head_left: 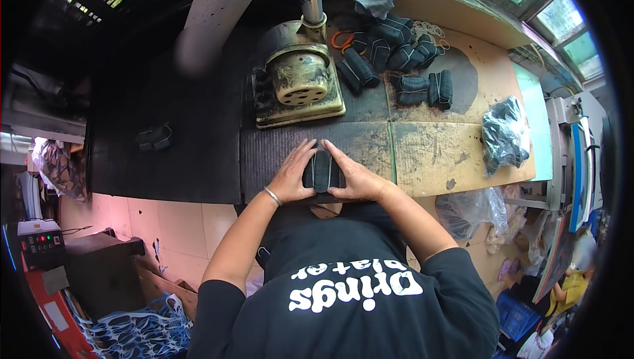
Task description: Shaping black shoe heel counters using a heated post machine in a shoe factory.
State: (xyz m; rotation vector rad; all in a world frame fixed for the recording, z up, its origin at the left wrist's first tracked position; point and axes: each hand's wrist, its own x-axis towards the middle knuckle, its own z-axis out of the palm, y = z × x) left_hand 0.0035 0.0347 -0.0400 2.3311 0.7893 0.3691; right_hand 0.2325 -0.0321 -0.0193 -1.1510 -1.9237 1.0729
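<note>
A dark bundle of thin stacked pieces rests on the cardboard-covered table near its front edge, with pale bands along its sides. My left hand, a metal bangle at its wrist, presses against the bundle's left side. From the right, my right hand closes on it too. The fingertips of both hands nearly meet at its far end, and the thumbs lie at the near end. Just beyond stands a grimy cream-coloured machine with a round, holed front and a square base.
Several banded dark bundles lie at the back right, by orange-handled scissors and white string. A clear plastic bag of dark pieces sits at the right. Another dark bundle lies far left. A thick pipe hangs overhead.
</note>
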